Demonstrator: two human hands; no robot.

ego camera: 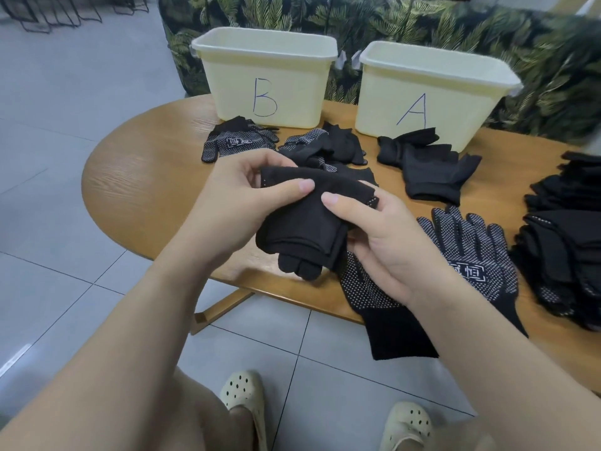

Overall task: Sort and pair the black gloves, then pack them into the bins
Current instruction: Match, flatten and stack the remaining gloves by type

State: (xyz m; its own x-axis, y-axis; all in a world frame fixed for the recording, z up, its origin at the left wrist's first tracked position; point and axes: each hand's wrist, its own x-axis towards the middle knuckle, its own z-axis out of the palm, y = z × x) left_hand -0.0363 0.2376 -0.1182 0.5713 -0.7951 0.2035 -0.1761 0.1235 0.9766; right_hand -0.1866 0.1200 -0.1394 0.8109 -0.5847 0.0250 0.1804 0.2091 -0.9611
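Observation:
Both hands hold a folded bundle of black gloves (302, 229) above the table's near edge. My left hand (240, 203) grips its left side with the thumb on top. My right hand (380, 242) pinches its right side, thumb pressed on the fabric. Two pale yellow bins stand at the back: bin B (266, 76) on the left and bin A (432, 89) on the right. A dotted glove pair (237, 141) lies before bin B, a loose dotted heap (328, 148) beside it, and plain black gloves (426, 164) before bin A.
A dotted black glove (474, 255) lies flat under my right wrist. A tall pile of black gloves (566, 236) fills the right edge of the wooden table (140, 177). A leaf-patterned sofa (422, 21) stands behind the bins. Tiled floor lies to the left.

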